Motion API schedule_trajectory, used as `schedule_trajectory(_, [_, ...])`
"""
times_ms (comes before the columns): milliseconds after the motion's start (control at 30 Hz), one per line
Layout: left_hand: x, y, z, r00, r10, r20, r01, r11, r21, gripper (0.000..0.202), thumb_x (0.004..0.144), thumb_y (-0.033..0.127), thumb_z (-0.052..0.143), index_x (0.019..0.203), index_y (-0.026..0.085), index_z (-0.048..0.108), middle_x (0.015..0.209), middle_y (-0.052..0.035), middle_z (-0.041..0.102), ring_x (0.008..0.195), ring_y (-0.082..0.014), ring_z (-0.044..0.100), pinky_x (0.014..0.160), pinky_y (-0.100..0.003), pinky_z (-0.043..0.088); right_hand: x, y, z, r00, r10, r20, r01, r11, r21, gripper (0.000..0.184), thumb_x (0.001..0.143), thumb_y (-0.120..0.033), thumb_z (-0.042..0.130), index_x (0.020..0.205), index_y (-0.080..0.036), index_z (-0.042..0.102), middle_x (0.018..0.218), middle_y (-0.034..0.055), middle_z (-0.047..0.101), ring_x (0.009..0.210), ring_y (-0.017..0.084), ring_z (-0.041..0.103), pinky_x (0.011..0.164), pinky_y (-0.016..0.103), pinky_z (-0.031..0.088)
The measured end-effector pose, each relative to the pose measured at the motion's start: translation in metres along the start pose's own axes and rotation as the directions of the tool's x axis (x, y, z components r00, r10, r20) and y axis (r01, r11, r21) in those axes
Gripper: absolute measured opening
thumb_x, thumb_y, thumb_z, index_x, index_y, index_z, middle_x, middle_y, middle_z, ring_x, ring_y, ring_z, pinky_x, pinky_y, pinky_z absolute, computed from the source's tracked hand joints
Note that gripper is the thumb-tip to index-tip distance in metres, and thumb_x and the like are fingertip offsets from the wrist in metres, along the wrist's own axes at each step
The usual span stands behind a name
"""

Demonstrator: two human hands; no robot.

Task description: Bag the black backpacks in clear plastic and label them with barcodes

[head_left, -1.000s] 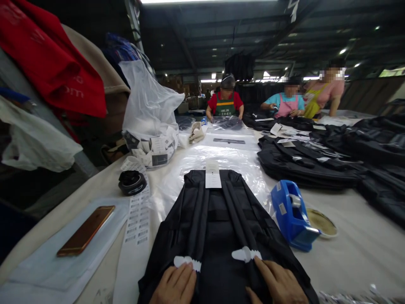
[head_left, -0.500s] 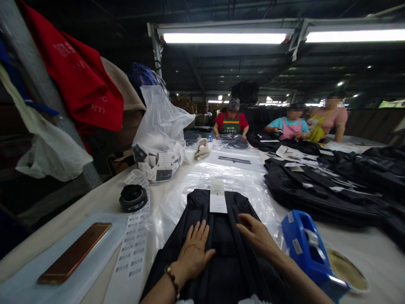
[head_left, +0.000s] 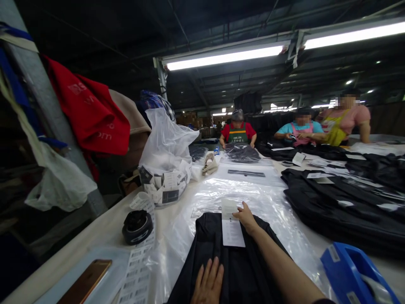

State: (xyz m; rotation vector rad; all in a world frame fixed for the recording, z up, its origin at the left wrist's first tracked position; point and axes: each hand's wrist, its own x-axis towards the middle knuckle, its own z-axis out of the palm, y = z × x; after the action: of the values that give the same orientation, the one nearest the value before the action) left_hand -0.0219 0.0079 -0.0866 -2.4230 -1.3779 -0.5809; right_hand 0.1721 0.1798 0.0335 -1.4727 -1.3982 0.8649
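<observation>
A black bag or garment (head_left: 205, 240), its exact kind unclear, lies on clear plastic sheeting at the front of the table. My left hand (head_left: 209, 280) presses flat on its lower part, fingers stretched out. At its top end hangs a paper tag (head_left: 233, 232), a pale card above a white printed piece. My right hand (head_left: 248, 219) is at the tag's right edge, with fingertips touching or just over it. Its visible fingers are spread apart, and no grip on the tag shows.
Left are a phone (head_left: 87, 280), barcode label strip (head_left: 137, 268), black tape roll (head_left: 137, 227) and plastic bag of tags (head_left: 166, 177). Right are a blue tape dispenser (head_left: 351, 270) and piled black goods (head_left: 329, 202). Several co-workers stand beyond, one in a green apron (head_left: 238, 135).
My right hand has moved up from the black item's right side to the tag. My left hand stays flat on the fabric, lower in view. The camera view has tilted and shifted.
</observation>
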Motion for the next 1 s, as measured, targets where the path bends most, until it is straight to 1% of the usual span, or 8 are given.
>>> schedule_trajectory(67, [-0.002,0.000,0.004,0.998,-0.060,-0.016,0.061,0.998,0.021,0.074,0.088,0.038,0.047,0.142,0.027,-0.003,0.137,-0.0059,0.040,0.123,-0.0238,0.043,0.100,-0.038,0.044,0.001,-0.001,0.004,0.999,-0.043,0.019,0.043,0.999,0.027,0.077,0.063,-0.011,0.051,0.136,-0.008,0.027,0.088,0.0104,0.070,0.071,0.022,0.067,0.062,0.035,0.054])
schedule_trajectory(133, [-0.001,-0.001,0.000,1.000,-0.017,-0.007,0.017,1.000,-0.002,0.075,0.087,0.040,0.048,0.142,0.027,-0.002,0.137,-0.0061,0.041,0.123,-0.0241,0.044,0.098,-0.038,0.045,-0.001,-0.003,0.003,0.993,-0.111,0.043,0.110,0.994,0.023,0.070,0.061,-0.011,0.053,0.130,-0.010,0.040,0.075,0.0060,0.070,0.064,0.022,0.066,0.060,0.035,0.054])
schedule_trajectory(233, [0.005,0.004,-0.024,0.997,0.044,0.061,-0.040,0.997,-0.067,0.087,0.082,0.049,0.053,0.143,0.022,-0.002,0.141,-0.0112,0.033,0.126,-0.0296,0.039,0.097,-0.044,0.046,-0.008,-0.006,-0.007,0.967,-0.226,0.117,0.233,0.971,-0.048,0.047,0.062,-0.013,0.053,0.108,-0.013,0.060,0.072,0.0031,0.069,0.069,0.022,0.065,0.065,0.035,0.054])
schedule_trajectory(367, [0.017,0.022,-0.076,0.953,-0.094,0.289,0.147,0.975,-0.166,0.071,0.086,0.045,0.048,0.143,0.020,0.012,0.148,-0.0089,0.019,0.135,-0.0274,0.021,0.106,-0.050,0.033,-0.031,-0.006,-0.025,0.914,-0.297,0.277,0.366,0.897,-0.247,0.033,0.067,-0.011,0.046,0.091,-0.016,0.068,0.087,0.0049,0.069,0.089,0.022,0.062,0.083,0.037,0.048])
schedule_trajectory(467, [0.027,0.027,-0.096,0.898,-0.131,0.419,0.240,0.946,-0.217,0.064,0.088,0.045,0.044,0.140,0.016,0.023,0.149,-0.0098,0.018,0.137,-0.0254,0.014,0.112,-0.050,0.020,-0.051,-0.003,-0.033,0.847,-0.283,0.450,0.466,0.803,-0.372,0.043,0.068,-0.004,0.042,0.100,-0.019,0.066,0.112,0.0057,0.063,0.111,0.021,0.051,0.098,0.038,0.035])
schedule_trajectory(667, [0.025,0.026,-0.093,0.909,-0.133,0.395,0.248,0.935,-0.255,0.062,0.089,0.045,0.042,0.139,0.015,0.024,0.149,-0.0110,0.019,0.138,-0.0238,0.012,0.113,-0.048,0.018,-0.087,-0.006,-0.028,0.745,-0.212,0.633,0.614,0.589,-0.525,0.061,0.068,-0.012,0.050,0.129,-0.012,0.045,0.137,0.0154,0.042,0.126,0.027,0.037,0.105,0.046,0.022])
schedule_trajectory(767, [0.023,0.026,-0.093,0.914,-0.125,0.387,0.236,0.938,-0.253,0.061,0.088,0.045,0.043,0.139,0.016,0.025,0.148,-0.0106,0.021,0.137,-0.0240,0.014,0.112,-0.048,0.019,-0.100,-0.011,-0.021,0.744,-0.227,0.629,0.646,0.486,-0.589,0.065,0.068,-0.016,0.051,0.132,-0.011,0.040,0.136,0.0201,0.041,0.124,0.031,0.039,0.103,0.051,0.022])
schedule_trajectory(1000, [0.023,0.026,-0.094,0.912,-0.138,0.386,0.249,0.934,-0.256,0.062,0.088,0.044,0.044,0.140,0.017,0.024,0.149,-0.0097,0.020,0.137,-0.0248,0.015,0.111,-0.051,0.021,-0.111,-0.012,-0.008,0.775,-0.289,0.562,0.631,0.332,-0.701,0.051,0.080,-0.012,0.038,0.131,-0.009,0.041,0.130,0.0217,0.047,0.120,0.031,0.044,0.101,0.050,0.028])
